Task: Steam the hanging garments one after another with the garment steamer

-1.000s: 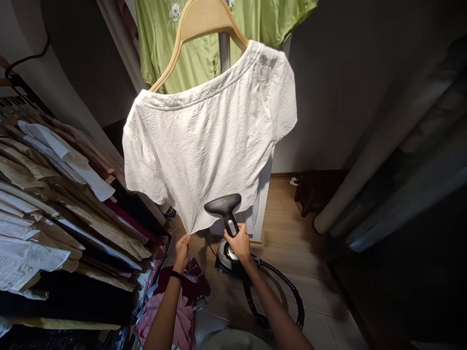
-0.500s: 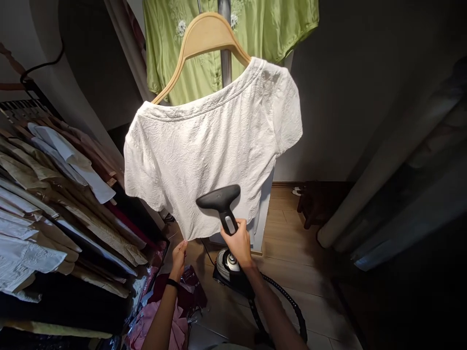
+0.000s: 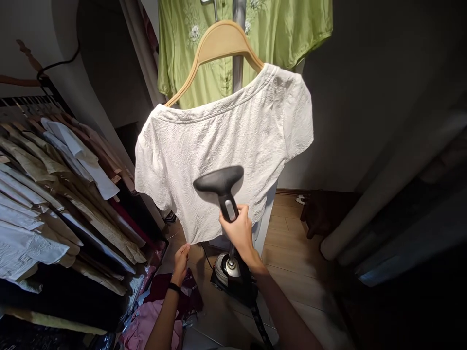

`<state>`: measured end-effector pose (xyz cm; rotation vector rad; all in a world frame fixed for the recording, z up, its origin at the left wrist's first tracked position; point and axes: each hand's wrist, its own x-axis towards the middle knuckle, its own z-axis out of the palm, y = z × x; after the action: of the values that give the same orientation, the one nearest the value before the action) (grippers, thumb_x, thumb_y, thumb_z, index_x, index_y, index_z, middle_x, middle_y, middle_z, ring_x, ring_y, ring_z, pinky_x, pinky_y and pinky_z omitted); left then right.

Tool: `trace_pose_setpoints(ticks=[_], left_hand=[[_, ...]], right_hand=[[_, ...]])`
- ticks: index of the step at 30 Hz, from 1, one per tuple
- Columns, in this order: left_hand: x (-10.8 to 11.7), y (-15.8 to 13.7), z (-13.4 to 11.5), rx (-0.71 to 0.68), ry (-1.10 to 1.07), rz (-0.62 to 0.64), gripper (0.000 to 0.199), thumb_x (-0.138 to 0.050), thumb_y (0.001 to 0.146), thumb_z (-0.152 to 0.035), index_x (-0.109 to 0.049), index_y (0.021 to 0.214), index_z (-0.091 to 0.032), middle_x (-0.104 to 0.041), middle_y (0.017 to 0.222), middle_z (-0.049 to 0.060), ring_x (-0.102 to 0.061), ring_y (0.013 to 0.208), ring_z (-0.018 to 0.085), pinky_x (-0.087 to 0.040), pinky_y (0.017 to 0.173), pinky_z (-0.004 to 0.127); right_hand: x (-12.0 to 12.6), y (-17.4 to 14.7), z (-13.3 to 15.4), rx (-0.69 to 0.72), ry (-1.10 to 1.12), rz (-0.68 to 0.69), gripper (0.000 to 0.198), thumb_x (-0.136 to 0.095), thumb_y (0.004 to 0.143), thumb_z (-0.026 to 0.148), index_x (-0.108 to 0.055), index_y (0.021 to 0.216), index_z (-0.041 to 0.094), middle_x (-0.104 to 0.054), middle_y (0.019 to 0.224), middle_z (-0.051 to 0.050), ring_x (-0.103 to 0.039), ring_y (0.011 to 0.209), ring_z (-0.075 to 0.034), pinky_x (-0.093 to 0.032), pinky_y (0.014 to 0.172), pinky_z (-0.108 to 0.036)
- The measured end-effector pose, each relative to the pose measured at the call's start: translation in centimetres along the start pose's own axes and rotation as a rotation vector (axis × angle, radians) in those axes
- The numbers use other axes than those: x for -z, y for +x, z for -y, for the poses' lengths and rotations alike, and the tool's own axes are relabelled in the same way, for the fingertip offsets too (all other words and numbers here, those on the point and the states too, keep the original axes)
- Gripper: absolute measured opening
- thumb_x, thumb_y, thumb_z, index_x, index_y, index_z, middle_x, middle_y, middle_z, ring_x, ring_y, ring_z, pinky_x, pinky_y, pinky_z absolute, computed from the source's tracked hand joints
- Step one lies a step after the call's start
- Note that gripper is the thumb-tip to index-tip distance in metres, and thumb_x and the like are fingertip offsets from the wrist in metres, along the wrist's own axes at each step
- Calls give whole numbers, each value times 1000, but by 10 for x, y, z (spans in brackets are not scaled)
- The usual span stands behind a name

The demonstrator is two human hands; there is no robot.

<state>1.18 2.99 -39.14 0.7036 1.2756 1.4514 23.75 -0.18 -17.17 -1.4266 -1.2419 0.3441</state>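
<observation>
A person's left hand [image 3: 181,256] pinched the lower hem of a white top [image 3: 226,136] while the right hand [image 3: 239,231] gripped a black steamer head [image 3: 221,180] by its handle, before the garment's lower middle; whether it touched the cloth could not be told. The top hung from a wooden hanger [image 3: 224,43], straight ahead. Steaming appeared under way but unfinished: the hem looked fairly smooth, yet soft folds ran down the body and one shoulder looked rumpled. Below, pink clothing [image 3: 151,321] lay heaped near a dark red bundle [image 3: 191,291], possibly plastic-wrapped, its contents unclear. The steamer base [image 3: 231,272] stood on the wooden floor [image 3: 284,238], any water inside unseen. At left, a rack held closely packed garments [image 3: 65,204]; behind the top hung a green blouse [image 3: 306,34].
</observation>
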Motion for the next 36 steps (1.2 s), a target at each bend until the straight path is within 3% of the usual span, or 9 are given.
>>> trace_pose_setpoints(ticks=[5, 9, 13, 22, 26, 30, 36], left_hand=[[-1, -1, 2, -1, -6, -22, 59, -87, 45, -47, -73, 87, -9, -56, 60, -1, -31, 46, 4, -23, 45, 21], [1, -3, 4, -1, -1, 2, 58, -86, 48, -47, -72, 89, -9, -56, 61, -1, -34, 47, 4, -24, 44, 20], [5, -2, 6, 9, -10, 8, 57, -86, 51, -46, -72, 92, -10, -55, 60, -3, -34, 46, 4, -25, 45, 20], [4, -7, -2, 27, -68, -66, 57, -89, 41, -44, -73, 84, -10, -64, 68, 2, -41, 49, 5, -27, 46, 19], [4, -13, -8, 12, -61, -64, 57, -90, 39, -44, -74, 82, -10, -63, 68, 2, -39, 49, 5, -28, 46, 20], [4, -14, -6, -8, -69, -73, 54, -91, 40, -41, -73, 81, -10, -63, 69, 2, -39, 50, 4, -28, 45, 20], [4, -6, -4, 6, -114, -55, 47, -90, 46, -37, -70, 79, -11, -57, 64, -2, -39, 47, 3, -31, 44, 19]], right_hand=[[-23, -50, -86, -60, 29, 138, 34, -57, 73, 45, -36, 92, 25, -62, 77, -4, -63, 69, -26, -45, 60, -33], [-28, -63, -125, -120, -15, 151, 37, -57, 67, 46, -37, 90, 25, -62, 72, -2, -63, 65, -25, -45, 59, -34], [-15, -43, -116, -122, 11, 87, 38, -57, 69, 48, -38, 91, 24, -63, 77, -4, -63, 69, -25, -46, 61, -33], [53, 59, -8, 58, 48, -212, 51, -67, 65, 52, -38, 95, 23, -58, 74, 0, -57, 66, -20, -44, 63, -32], [74, 92, 13, 100, 50, -257, 51, -69, 63, 50, -37, 93, 23, -57, 74, 1, -56, 68, -20, -43, 65, -32], [72, 87, -15, 47, 39, -216, 51, -67, 61, 53, -37, 91, 24, -56, 73, 1, -56, 68, -20, -42, 63, -31], [47, 24, -109, -101, -24, -26, 48, -63, 60, 55, -39, 87, 23, -56, 69, 0, -56, 63, -20, -41, 59, -31]])
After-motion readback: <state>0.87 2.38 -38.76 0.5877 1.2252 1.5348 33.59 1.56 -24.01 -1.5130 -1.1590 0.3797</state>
